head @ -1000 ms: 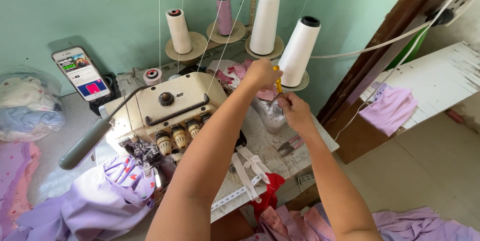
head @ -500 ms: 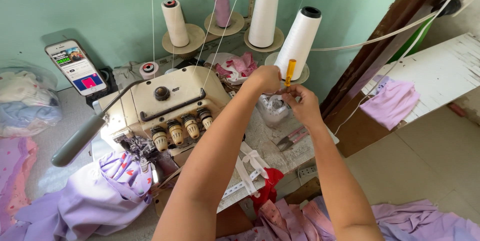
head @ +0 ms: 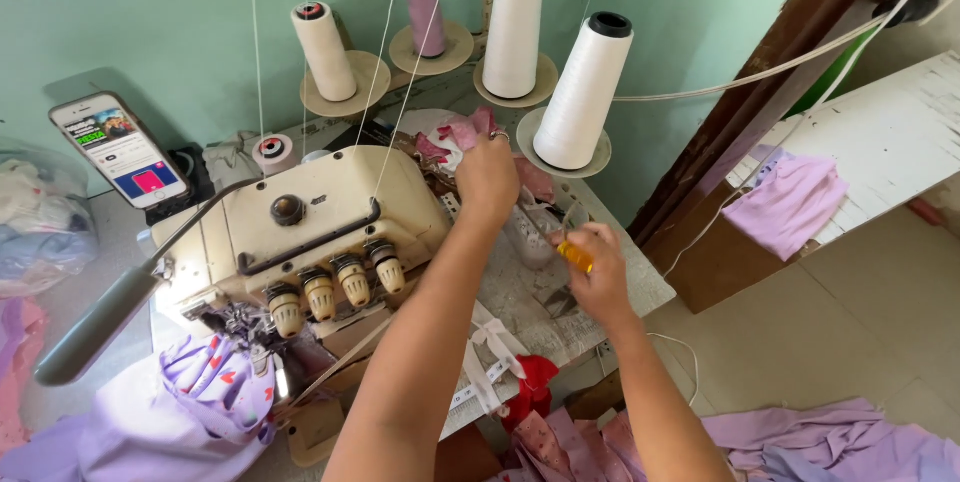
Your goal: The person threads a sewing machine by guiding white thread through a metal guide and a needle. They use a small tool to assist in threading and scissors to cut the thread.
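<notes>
Both forearms reach forward from the bottom of the view, over the desk (head: 640, 287). The left hand (head: 487, 180) is stretched farthest, knuckles up and wrist bent slightly down, resting at the back right corner of the cream overlock sewing machine (head: 300, 232). Its fingers curl down out of sight, so whether it pinches anything cannot be told. The right hand (head: 598, 267) sits nearer and lower, just to the right of the left wrist, fingers pressed together around an amber-handled tool (head: 574, 256) whose handle end pokes out toward the left hand; its tip is hidden.

Just beyond the left hand lies a crumpled pink fabric scrap (head: 462, 132). Above and to the right of it stands a large white thread cone (head: 583, 92) on a round stand, with a second tall white cone (head: 514, 26) to its left. Farther left are a small pink thread cone (head: 425, 10) and a white cone with a red top (head: 323, 52); threads rise from them.

Far left of the hands a smartphone (head: 118, 150) leans against the green wall, screen lit with a pink rectangle low down and a small picture at the top. A small spool (head: 272, 153) lies near it. Below the left forearm, lilac fabric with heart prints (head: 215, 397) sits under the machine's needle area. A white measuring tape (head: 480, 377) hangs off the desk edge between the forearms. To the right of the right hand, a lilac garment (head: 785, 204) lies on a white board.
</notes>
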